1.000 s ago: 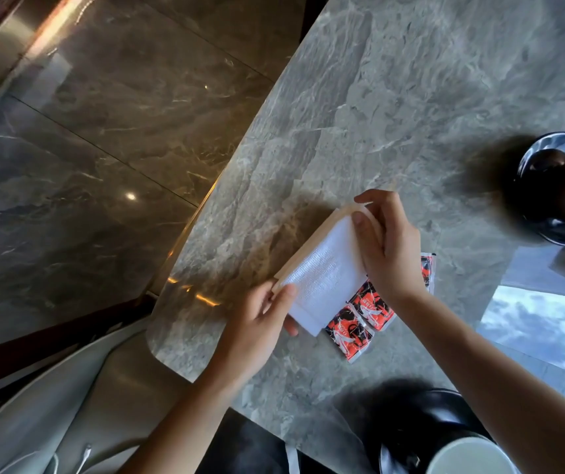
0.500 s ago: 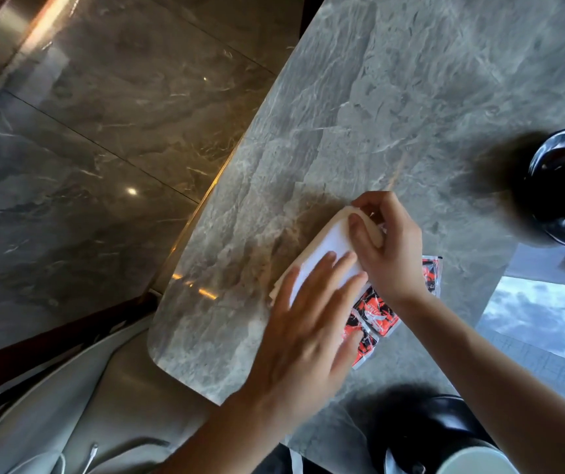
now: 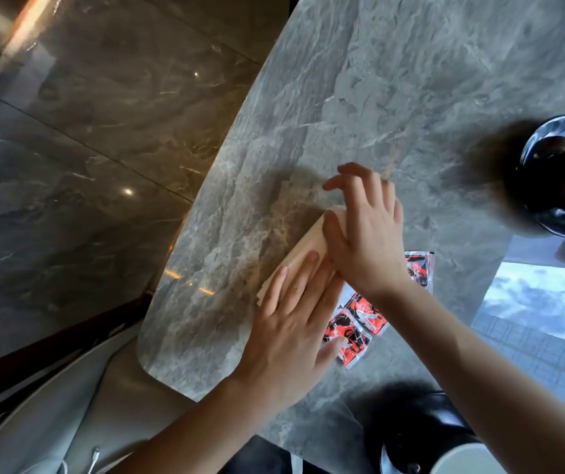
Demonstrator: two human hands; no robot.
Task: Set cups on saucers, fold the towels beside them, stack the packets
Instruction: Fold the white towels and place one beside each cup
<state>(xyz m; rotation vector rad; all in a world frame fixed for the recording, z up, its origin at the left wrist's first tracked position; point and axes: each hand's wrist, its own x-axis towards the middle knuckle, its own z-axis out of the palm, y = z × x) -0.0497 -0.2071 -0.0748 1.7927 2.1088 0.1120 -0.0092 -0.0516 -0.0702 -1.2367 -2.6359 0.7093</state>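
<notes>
Here, left hand (image 3: 291, 336) and right hand (image 3: 370, 241) pressed flat, open-palmed, on towel (image 3: 301, 246), red packets (image 3: 363, 311) beside, partly covered

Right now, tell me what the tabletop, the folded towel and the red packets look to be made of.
Tabletop: grey veined stone or stone-look slab, soft sheen. Towel: matte cream cloth, possibly thick paper; layered folded edges show. Packets: glossy printed plastic film, judging by clear sealed borders.

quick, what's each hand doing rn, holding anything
Left hand: open, fingers flat, pressing on the folded towel.
Right hand: open, resting on the towel's far end, holding nothing.
</notes>
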